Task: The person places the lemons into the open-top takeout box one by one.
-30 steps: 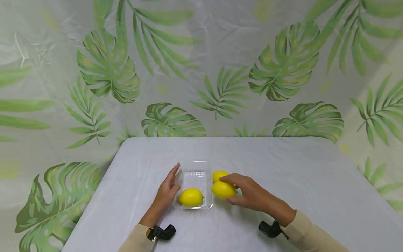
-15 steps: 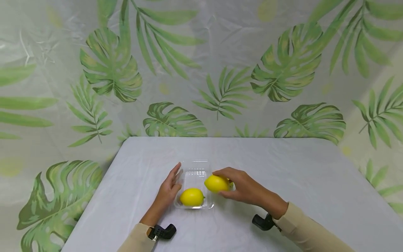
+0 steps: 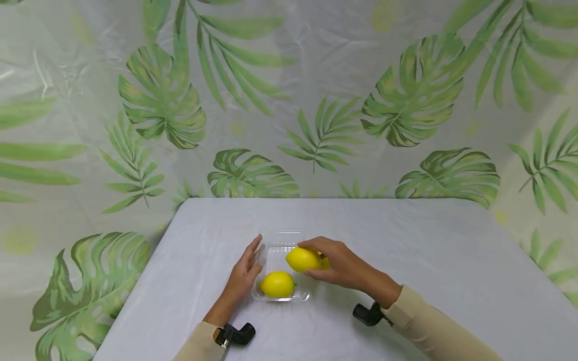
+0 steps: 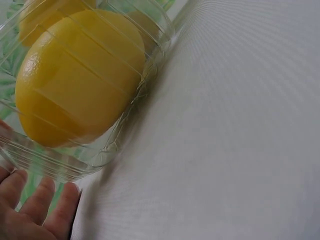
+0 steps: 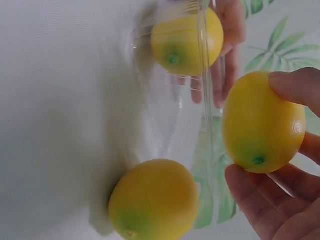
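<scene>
Beige sleeves enter from the bottom edge of the head view, each wrist carrying a black camera mount. Left hand (image 3: 244, 273), lower centre: fingers straight and together, flat against the left wall of the clear plastic tray (image 3: 282, 239); nothing gripped. Right hand (image 3: 345, 265), just right of centre: thumb and fingers curled round the held lemon (image 3: 302, 259), which is raised over the tray's right rim, fingertips on its top and thumb under it in the right wrist view. Lemons counted: three. The near lemon (image 3: 277, 284) lies inside the tray at its near end, just beside the left palm. The third lemon (image 5: 154, 199) sits on the white tablecloth (image 3: 406, 240) outside the tray's right wall, largely hidden behind the right hand in the head view. One tray. Leaf-print backdrop (image 3: 289, 100) fills the upper frame.
</scene>
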The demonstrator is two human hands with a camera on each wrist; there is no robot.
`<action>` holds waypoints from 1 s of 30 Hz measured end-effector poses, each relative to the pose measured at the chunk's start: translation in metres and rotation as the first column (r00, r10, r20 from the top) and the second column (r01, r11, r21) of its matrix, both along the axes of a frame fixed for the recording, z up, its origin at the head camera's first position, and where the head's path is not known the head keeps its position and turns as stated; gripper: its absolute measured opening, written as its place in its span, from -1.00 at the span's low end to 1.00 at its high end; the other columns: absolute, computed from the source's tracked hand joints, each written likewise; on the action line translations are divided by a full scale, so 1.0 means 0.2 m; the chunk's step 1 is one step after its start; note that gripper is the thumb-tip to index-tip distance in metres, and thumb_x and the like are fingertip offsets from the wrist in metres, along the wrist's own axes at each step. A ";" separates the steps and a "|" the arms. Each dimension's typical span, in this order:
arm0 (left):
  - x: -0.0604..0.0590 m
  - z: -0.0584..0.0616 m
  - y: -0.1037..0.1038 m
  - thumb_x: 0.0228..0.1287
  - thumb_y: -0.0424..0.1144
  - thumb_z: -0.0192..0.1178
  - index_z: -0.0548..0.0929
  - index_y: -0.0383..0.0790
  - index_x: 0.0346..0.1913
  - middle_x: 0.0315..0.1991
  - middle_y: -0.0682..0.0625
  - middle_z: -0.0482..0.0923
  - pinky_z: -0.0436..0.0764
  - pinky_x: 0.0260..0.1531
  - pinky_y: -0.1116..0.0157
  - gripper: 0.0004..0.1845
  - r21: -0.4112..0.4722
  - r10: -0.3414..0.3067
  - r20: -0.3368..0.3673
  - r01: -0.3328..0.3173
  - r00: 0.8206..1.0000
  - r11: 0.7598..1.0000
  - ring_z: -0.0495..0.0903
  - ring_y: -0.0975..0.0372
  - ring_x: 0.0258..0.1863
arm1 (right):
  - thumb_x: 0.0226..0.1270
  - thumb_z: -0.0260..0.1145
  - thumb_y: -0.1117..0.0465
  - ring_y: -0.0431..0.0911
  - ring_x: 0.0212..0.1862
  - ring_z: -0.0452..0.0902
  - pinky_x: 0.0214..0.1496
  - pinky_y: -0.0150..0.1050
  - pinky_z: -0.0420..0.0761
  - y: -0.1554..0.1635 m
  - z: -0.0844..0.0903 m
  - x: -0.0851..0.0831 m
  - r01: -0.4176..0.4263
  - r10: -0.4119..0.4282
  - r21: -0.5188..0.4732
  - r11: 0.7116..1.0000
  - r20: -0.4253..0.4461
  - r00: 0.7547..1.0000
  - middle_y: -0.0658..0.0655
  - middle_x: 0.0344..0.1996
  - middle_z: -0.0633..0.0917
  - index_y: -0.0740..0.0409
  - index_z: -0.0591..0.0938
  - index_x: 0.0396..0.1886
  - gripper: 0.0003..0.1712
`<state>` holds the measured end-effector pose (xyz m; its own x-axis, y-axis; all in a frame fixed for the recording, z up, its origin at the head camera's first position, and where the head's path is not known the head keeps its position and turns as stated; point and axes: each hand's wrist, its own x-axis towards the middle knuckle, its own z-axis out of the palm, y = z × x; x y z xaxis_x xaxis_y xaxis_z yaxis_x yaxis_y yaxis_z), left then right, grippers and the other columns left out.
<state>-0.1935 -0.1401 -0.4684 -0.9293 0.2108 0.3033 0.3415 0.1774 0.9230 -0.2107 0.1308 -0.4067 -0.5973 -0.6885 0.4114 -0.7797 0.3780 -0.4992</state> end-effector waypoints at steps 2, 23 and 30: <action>-0.01 -0.03 0.00 0.37 -0.56 -0.09 0.06 -0.31 0.49 0.50 -0.21 0.02 0.16 0.32 -0.01 -0.35 0.004 0.006 0.012 -0.006 1.000 1.000 0.16 -0.11 0.41 | 0.18 0.43 0.17 -0.15 -0.06 0.54 -0.03 -0.23 0.65 -0.01 -0.01 -0.01 -0.001 0.001 0.000 1.000 -0.005 1.000 0.05 0.02 0.63 0.20 0.53 0.19 -0.43; -0.06 -0.14 -0.01 0.37 -0.48 -0.03 0.08 -0.04 0.52 0.51 0.04 0.05 0.24 0.32 0.04 -0.29 -0.026 0.036 0.033 -0.035 0.999 0.999 0.21 0.04 0.41 | 0.17 0.43 0.15 -0.14 0.14 0.51 0.22 -0.22 0.51 -0.18 -0.06 -0.10 0.014 -0.015 0.078 0.997 0.019 1.000 0.04 0.11 0.61 0.20 0.54 0.19 -0.42; -0.06 -0.12 -0.01 0.39 -0.48 -0.03 0.07 -0.02 0.52 0.51 0.04 0.05 0.23 0.33 0.04 -0.30 -0.038 0.042 0.049 -0.040 0.998 0.998 0.20 0.04 0.42 | 0.19 0.41 0.11 -0.12 0.20 0.47 0.27 -0.20 0.46 -0.24 -0.07 -0.12 0.013 -0.018 0.115 0.993 0.044 0.999 0.03 0.14 0.59 0.18 0.53 0.22 -0.40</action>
